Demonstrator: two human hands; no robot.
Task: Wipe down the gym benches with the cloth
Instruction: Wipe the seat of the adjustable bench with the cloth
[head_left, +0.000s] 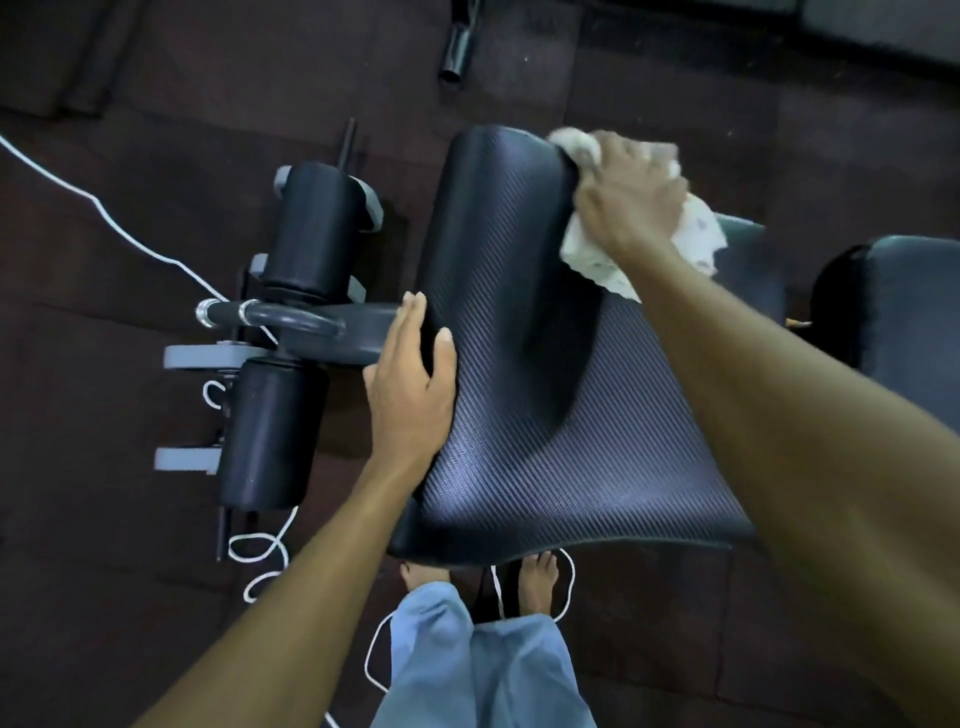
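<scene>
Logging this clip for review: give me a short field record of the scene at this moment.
activity: wiping a bench pad
right hand: grips the cloth at the pad's far right edge
left hand: rests on the pad's left edge, fingers straight
beside the pad: two foam rollers
floor: white cord

- The left hand (410, 395) rests on the left edge of the bench pad (545, 415).
- The right hand (631, 202) holds the cloth (696, 244) against the pad's far right corner.
- Left of the pad are a far roller (311, 228) and a near roller (270, 431), with a bar (291, 325) between them reaching the pad's left edge.
- A cord (130, 228) lies on the floor (104, 364), from left of the rollers to under the pad's near edge.
- A second bench (914, 322) stands right of the pad.
</scene>
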